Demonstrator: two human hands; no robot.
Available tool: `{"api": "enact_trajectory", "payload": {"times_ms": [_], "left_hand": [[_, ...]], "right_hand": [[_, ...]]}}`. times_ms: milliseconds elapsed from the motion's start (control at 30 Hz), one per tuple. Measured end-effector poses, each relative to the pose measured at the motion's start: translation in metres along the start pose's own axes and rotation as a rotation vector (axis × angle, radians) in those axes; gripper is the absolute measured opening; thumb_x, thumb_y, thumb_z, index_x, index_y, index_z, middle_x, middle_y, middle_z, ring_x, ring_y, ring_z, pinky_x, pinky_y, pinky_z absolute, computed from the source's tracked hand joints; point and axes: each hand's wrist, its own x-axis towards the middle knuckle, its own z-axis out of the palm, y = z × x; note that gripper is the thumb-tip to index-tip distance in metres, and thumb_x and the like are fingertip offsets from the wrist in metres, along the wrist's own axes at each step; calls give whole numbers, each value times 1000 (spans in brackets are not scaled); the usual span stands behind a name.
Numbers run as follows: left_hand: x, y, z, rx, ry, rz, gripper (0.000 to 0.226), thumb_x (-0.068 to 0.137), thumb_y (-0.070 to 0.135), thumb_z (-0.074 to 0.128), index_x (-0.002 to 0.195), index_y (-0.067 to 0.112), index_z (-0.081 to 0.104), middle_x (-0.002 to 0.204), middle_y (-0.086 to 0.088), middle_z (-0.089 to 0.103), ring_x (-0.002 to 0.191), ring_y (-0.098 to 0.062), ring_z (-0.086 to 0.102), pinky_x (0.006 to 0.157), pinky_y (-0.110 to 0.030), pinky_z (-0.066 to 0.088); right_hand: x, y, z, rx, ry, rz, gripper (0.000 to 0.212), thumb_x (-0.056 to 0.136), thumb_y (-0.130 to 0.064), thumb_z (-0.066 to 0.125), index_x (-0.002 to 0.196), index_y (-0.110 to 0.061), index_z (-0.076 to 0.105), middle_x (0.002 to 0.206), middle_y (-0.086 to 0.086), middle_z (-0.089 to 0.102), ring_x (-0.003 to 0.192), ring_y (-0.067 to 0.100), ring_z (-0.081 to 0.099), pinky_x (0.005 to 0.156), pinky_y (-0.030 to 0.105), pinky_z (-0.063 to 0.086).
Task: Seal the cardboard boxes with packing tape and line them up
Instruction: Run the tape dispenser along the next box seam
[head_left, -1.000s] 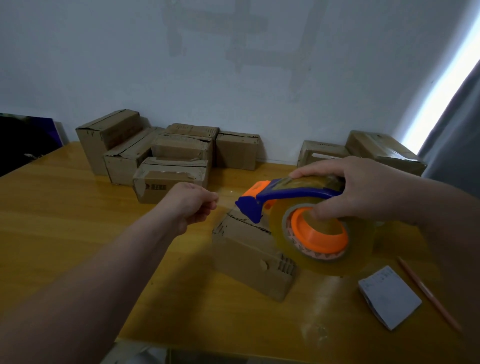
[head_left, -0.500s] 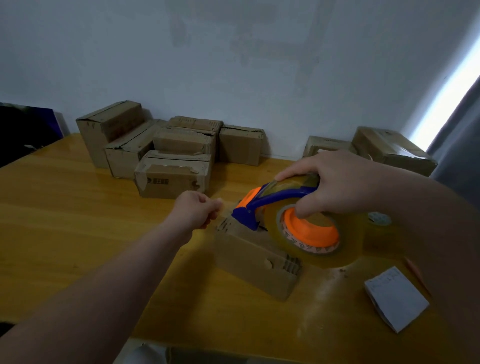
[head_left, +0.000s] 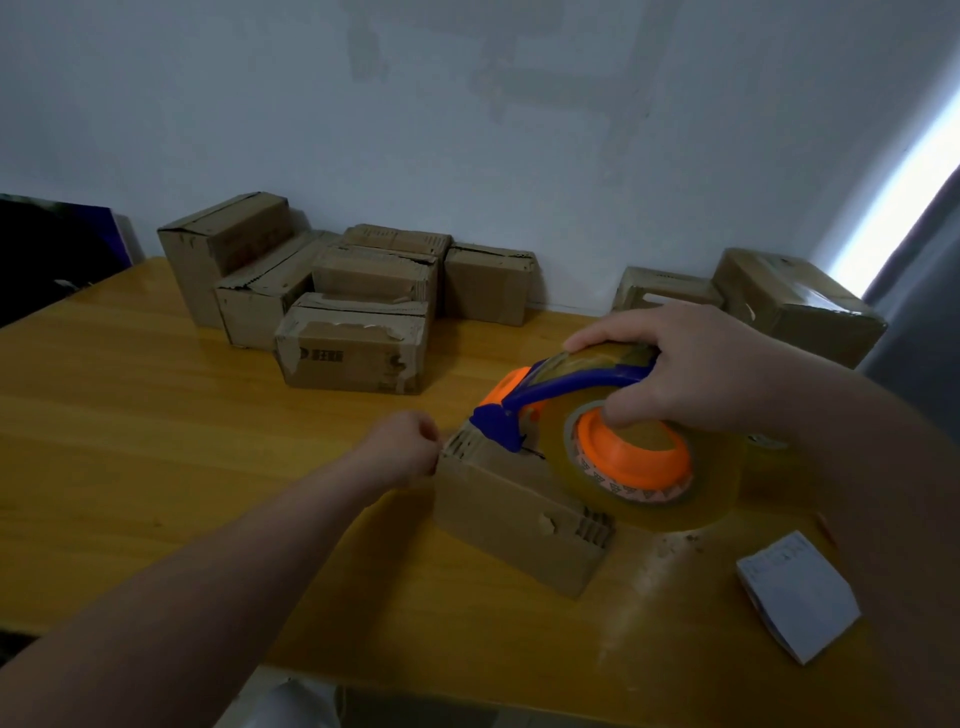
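Observation:
A small cardboard box (head_left: 514, 514) lies on the wooden table (head_left: 156, 441) in front of me. My right hand (head_left: 691, 369) grips a blue and orange tape dispenser (head_left: 613, 441) with a roll of clear tape, held over the box's top. The dispenser's blue nose touches the box's far left corner. My left hand (head_left: 400, 452) is curled at that same corner, its fingertips pinched together against the box's end; the tape end itself is too clear to make out.
Several cardboard boxes (head_left: 358, 348) are piled at the back left by the wall. Two more boxes (head_left: 789, 301) stand at the back right. A folded white paper (head_left: 795, 597) lies at the right front. A dark panel (head_left: 47, 249) leans at far left.
The dispenser has come down onto the box's far corner. My left hand has moved right and down until it meets the box's end.

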Motion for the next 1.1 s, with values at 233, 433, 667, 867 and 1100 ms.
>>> {"api": "enact_trajectory", "payload": {"times_ms": [233, 433, 667, 867, 1100], "left_hand": [[-32, 9, -6, -582, -332, 215, 57, 86, 9, 50, 141, 20, 42, 135, -4, 45, 121, -23, 47, 100, -36, 41], [-26, 12, -16, -170, -402, 251, 64, 77, 43, 68, 134, 31, 42, 142, 2, 44, 125, -14, 45, 107, -34, 37], [-4, 32, -12, -10, -414, 630, 53, 77, 21, 77, 123, 27, 52, 118, 7, 58, 110, -5, 57, 96, -26, 47], [3, 31, -11, 20, -444, 671, 44, 79, 29, 74, 117, 37, 52, 116, 11, 57, 110, -2, 55, 94, -22, 46], [5, 34, -15, 288, -408, 638, 68, 70, 64, 64, 130, 39, 43, 126, 14, 41, 116, -2, 41, 103, -35, 41]], "right_hand": [[-1, 2, 2, 40, 29, -2, 50, 74, -30, 74, 118, -40, 53, 93, -5, 57, 77, 15, 59, 65, 26, 49], [0, 4, 4, 79, 74, -22, 48, 72, -30, 77, 112, -39, 53, 91, -7, 56, 73, 12, 58, 63, 26, 48], [-6, 14, 2, 140, 101, -39, 47, 69, -36, 79, 108, -42, 53, 94, -9, 58, 76, 11, 60, 63, 24, 50], [-17, 22, -4, 232, 66, -58, 47, 71, -42, 76, 112, -46, 53, 96, -17, 57, 79, 7, 61, 60, 13, 49], [-39, 40, -10, 237, 29, -25, 48, 67, -43, 76, 107, -51, 51, 94, -15, 58, 75, -4, 60, 52, 7, 45]]}}
